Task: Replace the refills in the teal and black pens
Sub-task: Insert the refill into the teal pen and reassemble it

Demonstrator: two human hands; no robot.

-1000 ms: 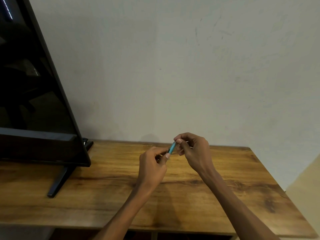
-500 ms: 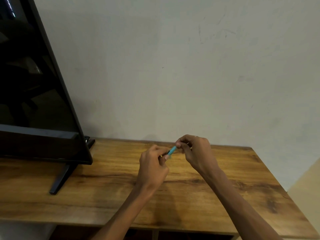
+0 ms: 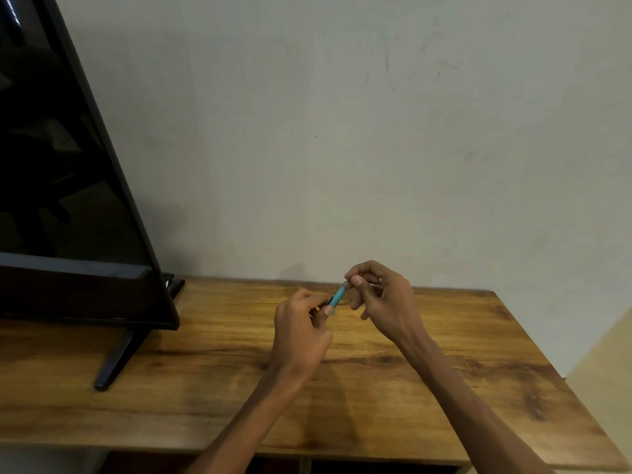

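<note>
A short stretch of the teal pen (image 3: 337, 295) shows between my two hands, held above the wooden table (image 3: 212, 371) near the wall. My left hand (image 3: 302, 331) grips its lower end with curled fingers. My right hand (image 3: 383, 299) pinches its upper end between thumb and forefinger. Most of the pen is hidden inside my fingers. No black pen and no loose refill is in view.
A large black television (image 3: 61, 186) stands at the left on a slanted black foot (image 3: 114, 362). A plain wall (image 3: 342, 131) rises directly behind the table. The table's right edge (image 3: 561, 374) drops off to a pale floor.
Both hands stay together on the teal pen. The right hand's pinch has shifted slightly up and to the right, and the exposed teal stretch looks a little different in length.
</note>
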